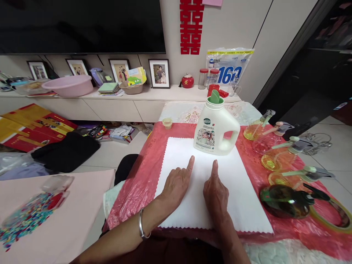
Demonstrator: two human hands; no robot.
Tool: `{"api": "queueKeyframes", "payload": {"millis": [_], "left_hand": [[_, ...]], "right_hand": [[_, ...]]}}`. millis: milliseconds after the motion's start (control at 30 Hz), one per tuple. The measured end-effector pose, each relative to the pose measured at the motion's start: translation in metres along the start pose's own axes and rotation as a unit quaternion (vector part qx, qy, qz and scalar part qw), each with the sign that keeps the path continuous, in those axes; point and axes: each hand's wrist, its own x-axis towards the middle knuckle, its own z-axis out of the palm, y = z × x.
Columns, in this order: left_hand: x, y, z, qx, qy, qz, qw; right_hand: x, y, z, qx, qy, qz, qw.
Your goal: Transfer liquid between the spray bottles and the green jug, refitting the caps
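Note:
A white detergent jug (216, 126) with a side handle and a green spout in its uncapped neck stands upright at the far edge of a white scallop-edged sheet (236, 201). My left hand (176, 183), with a silver bangle at its wrist, rests over the sheet, index finger stretched towards the jug's base and the other fingers curled. Beside it, my right hand (216, 190) points the same way with its index finger. Both fingertips are just short of the jug, and I see nothing held in either hand.
Red plastic film (132, 194) covers the table. Several spray bottles (277, 157) line its right side, near a dark pump bottle (286, 201) and a tape roll (334, 216). A small tub (167, 123) sits at the back left. Colourful bits (30, 216) lie on a pink surface left.

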Motion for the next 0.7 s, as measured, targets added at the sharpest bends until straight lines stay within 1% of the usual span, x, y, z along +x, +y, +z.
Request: {"api": "queueKeyframes", "payload": {"millis": [233,333,467,600,700], "left_hand": [[0.0,0.008,0.002,0.01,0.015,-0.021,1.0],[0.0,0.01,0.0,0.033,-0.001,-0.015,0.999],[-0.001,0.011,-0.004,0.078,-0.02,-0.026,0.996],[0.001,0.009,-0.009,0.072,-0.036,-0.013,0.997],[0.001,0.01,-0.016,0.072,-0.045,-0.009,0.996]], "right_hand": [[0.0,0.001,0.001,0.004,-0.021,0.004,1.0],[0.0,0.001,0.0,-0.007,-0.028,0.002,1.0],[0.001,0.0,-0.004,-0.037,-0.062,0.009,0.997],[0.006,-0.008,-0.009,-0.058,-0.064,0.015,0.996],[0.008,-0.018,-0.014,-0.074,-0.075,0.036,0.994]]}}
